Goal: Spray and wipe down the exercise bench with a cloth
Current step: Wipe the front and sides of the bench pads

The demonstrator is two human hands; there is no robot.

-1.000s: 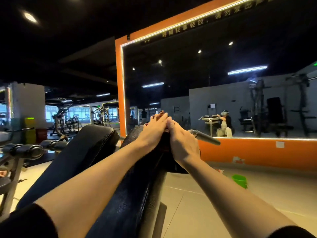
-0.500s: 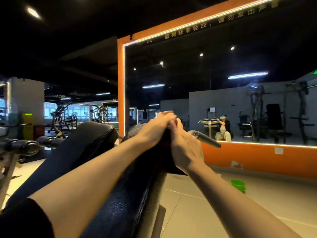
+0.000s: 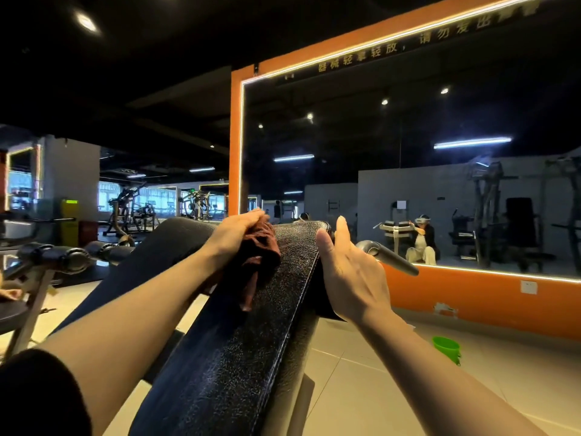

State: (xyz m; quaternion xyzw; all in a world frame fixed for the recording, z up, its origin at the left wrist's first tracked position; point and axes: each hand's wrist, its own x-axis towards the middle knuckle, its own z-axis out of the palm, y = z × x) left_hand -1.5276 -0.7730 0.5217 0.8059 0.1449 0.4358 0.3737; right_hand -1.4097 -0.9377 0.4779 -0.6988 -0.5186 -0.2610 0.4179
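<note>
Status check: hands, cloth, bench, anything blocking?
Left hand grips brown cloth on bench pad. Right hand open at pad's right edge. Nothing blocking the pad.

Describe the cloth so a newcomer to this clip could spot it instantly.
Start at the big orange-framed mirror, then drop to the long black bench pad sloping up toward it. Near the pad's top, the left hand presses a bunched cloth against it: the only rust-brown, wrinkled thing on that shiny black surface.

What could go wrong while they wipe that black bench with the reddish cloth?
The cloth is bunched under the left hand, with a tail hanging loose, so it may skip patches of the bench pad. The right hand sits open by the pad's edge; a wet pad could let it slip.
</note>
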